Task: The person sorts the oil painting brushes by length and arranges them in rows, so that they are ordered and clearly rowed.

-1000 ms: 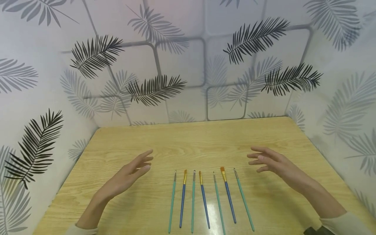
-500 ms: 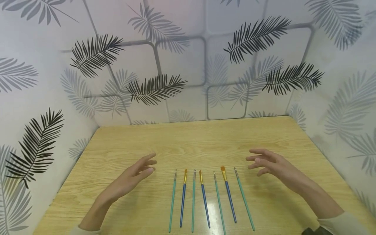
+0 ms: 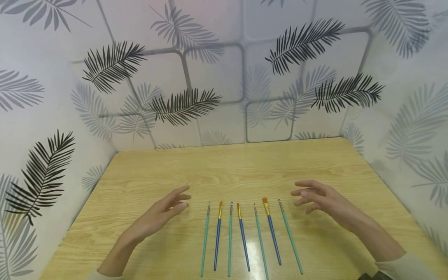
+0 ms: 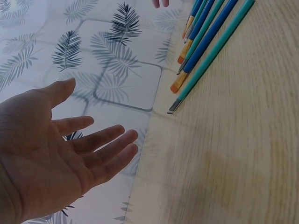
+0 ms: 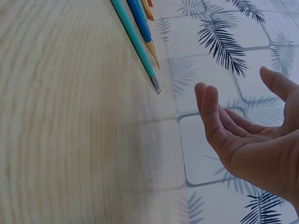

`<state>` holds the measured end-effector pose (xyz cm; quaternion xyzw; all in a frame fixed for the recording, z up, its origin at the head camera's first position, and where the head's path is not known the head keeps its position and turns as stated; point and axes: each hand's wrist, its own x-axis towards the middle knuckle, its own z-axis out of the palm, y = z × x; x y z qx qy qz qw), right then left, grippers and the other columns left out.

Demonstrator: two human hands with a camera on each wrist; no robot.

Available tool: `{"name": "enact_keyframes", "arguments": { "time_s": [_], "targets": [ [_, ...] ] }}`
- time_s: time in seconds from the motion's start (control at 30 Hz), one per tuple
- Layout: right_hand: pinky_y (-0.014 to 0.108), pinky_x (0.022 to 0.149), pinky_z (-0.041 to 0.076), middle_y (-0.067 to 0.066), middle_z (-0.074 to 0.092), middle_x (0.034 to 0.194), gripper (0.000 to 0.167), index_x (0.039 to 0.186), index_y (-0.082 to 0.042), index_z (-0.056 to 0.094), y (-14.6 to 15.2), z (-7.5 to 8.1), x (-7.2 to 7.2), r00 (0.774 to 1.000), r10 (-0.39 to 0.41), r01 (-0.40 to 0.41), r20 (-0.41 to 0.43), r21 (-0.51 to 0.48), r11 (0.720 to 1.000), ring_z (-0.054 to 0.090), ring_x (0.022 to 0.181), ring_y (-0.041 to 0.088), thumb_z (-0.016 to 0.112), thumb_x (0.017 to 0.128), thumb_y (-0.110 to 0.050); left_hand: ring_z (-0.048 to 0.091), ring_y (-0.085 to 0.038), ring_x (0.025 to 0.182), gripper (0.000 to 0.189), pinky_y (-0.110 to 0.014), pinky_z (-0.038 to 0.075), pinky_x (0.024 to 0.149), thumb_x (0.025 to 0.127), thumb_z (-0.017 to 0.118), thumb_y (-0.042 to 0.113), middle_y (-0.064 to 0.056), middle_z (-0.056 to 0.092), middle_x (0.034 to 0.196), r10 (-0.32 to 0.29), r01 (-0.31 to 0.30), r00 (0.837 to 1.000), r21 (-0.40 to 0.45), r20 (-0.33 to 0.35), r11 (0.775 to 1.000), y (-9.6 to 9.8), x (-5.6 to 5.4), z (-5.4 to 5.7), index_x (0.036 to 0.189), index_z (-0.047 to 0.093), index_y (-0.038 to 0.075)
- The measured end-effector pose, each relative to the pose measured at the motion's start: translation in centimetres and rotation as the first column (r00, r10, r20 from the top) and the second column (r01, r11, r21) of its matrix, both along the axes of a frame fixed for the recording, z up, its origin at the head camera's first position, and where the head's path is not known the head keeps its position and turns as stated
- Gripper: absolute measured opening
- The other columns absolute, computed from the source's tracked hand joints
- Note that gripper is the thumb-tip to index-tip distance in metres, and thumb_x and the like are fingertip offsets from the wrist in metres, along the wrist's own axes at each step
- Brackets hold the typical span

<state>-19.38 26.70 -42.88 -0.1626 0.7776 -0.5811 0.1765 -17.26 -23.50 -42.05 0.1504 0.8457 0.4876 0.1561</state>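
Several paintbrushes lie side by side in a row, bristles pointing away from me. Green-handled ones with thin tips alternate with blue-handled ones with orange bristles. My left hand (image 3: 159, 214) hovers left of the row, nearest the leftmost green paintbrush (image 3: 205, 241), its fingers loosely extended and holding nothing. In the left wrist view its palm shows bare beside that brush's tip. On the other side, my right hand (image 3: 327, 200) is held in the air near the rightmost green paintbrush (image 3: 291, 237). Its fingers are relaxed and slightly bent. The broad-tipped blue paintbrush (image 3: 272, 233) lies just inside that one.
The brushes lie on a light wood-grain table (image 3: 224, 167) with rounded far corners. A pale wall (image 3: 217, 128) with a dark and grey leaf pattern rises directly behind the table and along both sides.
My left hand has drifted right and slightly nearer to me, toward the brushes. My right hand has shifted a little left and nearer. The paintbrushes have stayed put.
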Motion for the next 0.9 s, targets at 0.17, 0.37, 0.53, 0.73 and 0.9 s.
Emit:
{"name": "enact_keyframes", "arguments": {
  "time_s": [0.17, 0.37, 0.53, 0.73, 0.9],
  "targets": [
    [0.041, 0.085, 0.057, 0.023, 0.049, 0.148, 0.050, 0.149, -0.009, 0.038, -0.4, -0.1, 0.1, 0.998, -0.020, 0.020, 0.056, 0.002, 1.000, 0.064, 0.114, 0.031, 0.052, 0.104, -0.025, 0.049, -0.027, 0.137, 0.050, -0.060, 0.037, 0.112, 0.104, 0.049, 0.045, -0.004, 0.048, 0.151, -0.013, 0.013, 1.000, 0.004, 0.028, 1.000, 0.4, 0.2, -0.3, 0.150, 0.029, 0.048],
    [0.043, 0.077, 0.058, 0.024, 0.051, 0.146, 0.057, 0.151, -0.005, 0.034, -0.8, -0.7, 0.1, 0.996, -0.025, 0.024, 0.087, 0.018, 1.000, 0.065, 0.108, 0.032, 0.057, 0.101, -0.022, 0.051, -0.032, 0.135, 0.050, -0.061, 0.040, 0.109, 0.105, 0.047, 0.043, -0.007, 0.050, 0.149, -0.042, 0.042, 0.999, 0.001, 0.025, 0.999, 0.6, 0.4, -0.7, 0.152, 0.030, 0.042],
    [0.040, 0.079, 0.058, 0.023, 0.053, 0.144, 0.058, 0.151, -0.004, 0.034, -1.1, -0.8, 0.2, 0.996, -0.027, 0.024, 0.091, 0.031, 0.999, 0.066, 0.107, 0.027, 0.058, 0.101, -0.024, 0.055, -0.031, 0.130, 0.050, -0.056, 0.044, 0.107, 0.104, 0.048, 0.044, -0.008, 0.053, 0.145, -0.046, 0.046, 0.998, 0.002, 0.031, 0.999, 0.8, 0.2, -0.8, 0.151, 0.032, 0.042],
    [0.037, 0.077, 0.057, 0.024, 0.057, 0.140, 0.057, 0.149, -0.002, 0.036, -1.5, -1.1, 0.3, 0.997, -0.009, 0.006, 0.078, 0.041, 0.999, 0.068, 0.104, 0.026, 0.057, 0.102, -0.027, 0.055, -0.030, 0.130, 0.053, -0.054, 0.046, 0.106, 0.104, 0.047, 0.045, -0.010, 0.055, 0.143, -0.066, 0.066, 0.997, 0.006, 0.039, 0.998, 1.0, 0.3, -0.8, 0.154, 0.032, 0.035],
    [0.040, 0.072, 0.059, 0.028, 0.056, 0.138, 0.056, 0.148, 0.001, 0.036, -1.8, -1.3, 0.5, 0.996, 0.012, -0.014, 0.087, 0.023, 1.000, 0.066, 0.101, 0.029, 0.056, 0.102, -0.025, 0.055, -0.027, 0.130, 0.057, -0.052, 0.046, 0.106, 0.102, 0.050, 0.047, -0.007, 0.057, 0.141, -0.069, 0.069, 0.996, -0.007, 0.050, 0.998, 1.4, 0.5, -0.8, 0.154, 0.032, 0.033]
  ]
}}
